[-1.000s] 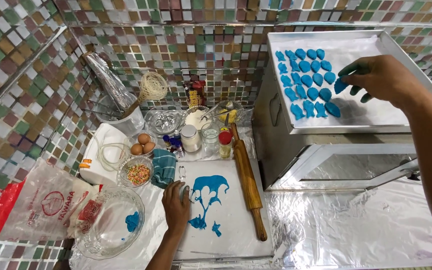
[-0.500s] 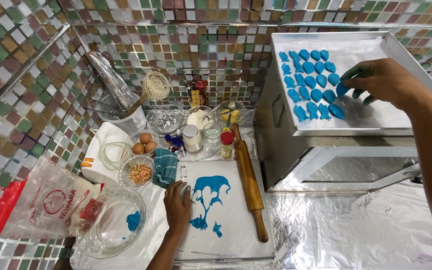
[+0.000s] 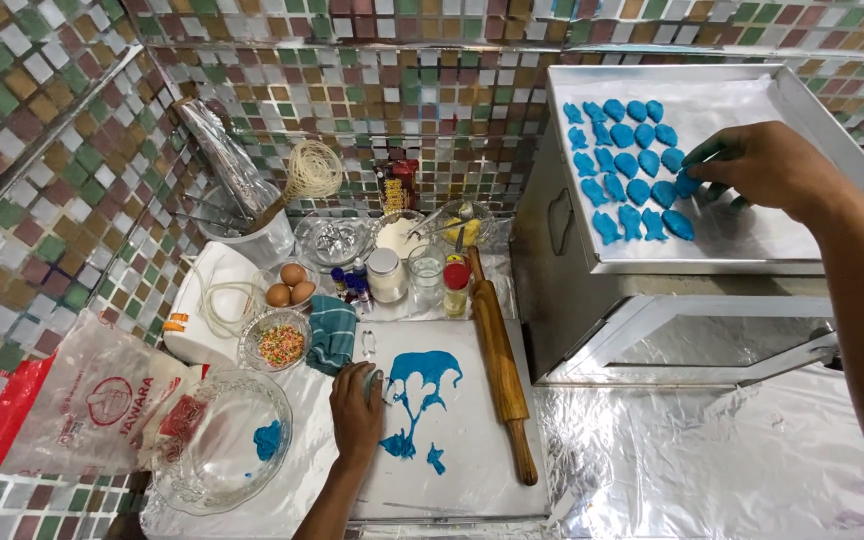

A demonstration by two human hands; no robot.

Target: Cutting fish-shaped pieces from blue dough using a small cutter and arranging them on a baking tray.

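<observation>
A shiny foil counter (image 3: pixel 712 470) under a wall of little colored tiles (image 3: pixel 372 90).
The right hand (image 3: pixel 767 165) pinches a blue dough shape (image 3: pixel 689 185) on the tray (image 3: pixel 752 235); the left hand (image 3: pixel 357 410) lies flat and open on the white board (image 3: pixel 462 470).

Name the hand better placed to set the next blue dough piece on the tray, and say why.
Right. The right hand is already over the baking tray, fingertips beside the rows of blue dough pieces. The left hand rests down on the white sheet by the leftover blue dough.

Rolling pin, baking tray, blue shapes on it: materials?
Rolling pin: looks like wood, brown with a smooth satin finish. Baking tray: thin metal, likely aluminium, dull silver sheen with a raised rim. Blue shapes: soft dough or fondant by the look, matte; right hand places one.
</observation>
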